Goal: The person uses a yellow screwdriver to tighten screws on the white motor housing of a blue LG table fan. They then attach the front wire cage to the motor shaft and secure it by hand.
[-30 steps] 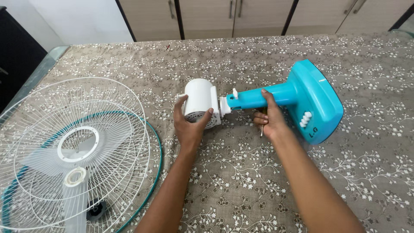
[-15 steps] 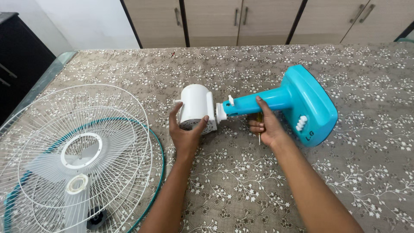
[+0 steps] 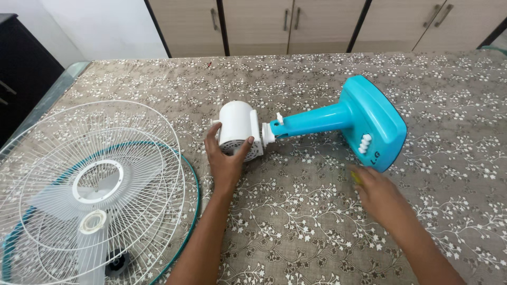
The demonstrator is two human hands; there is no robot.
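We grip the white motor (image 3: 238, 129) with our left hand (image 3: 227, 158); our right hand (image 3: 376, 192), blurred, closes around something yellow beside the blue base (image 3: 372, 122).

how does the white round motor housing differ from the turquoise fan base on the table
The white cylindrical motor housing is small and rounded; the turquoise plastic fan base is larger, flat and squarish. The left hand grips the motor housing, while the fan base is untouched, with the right hand apart from it. The fan base carries white knobs; the motor housing shows vent slots. Both belong to one lying fan body, joined by the turquoise neck.
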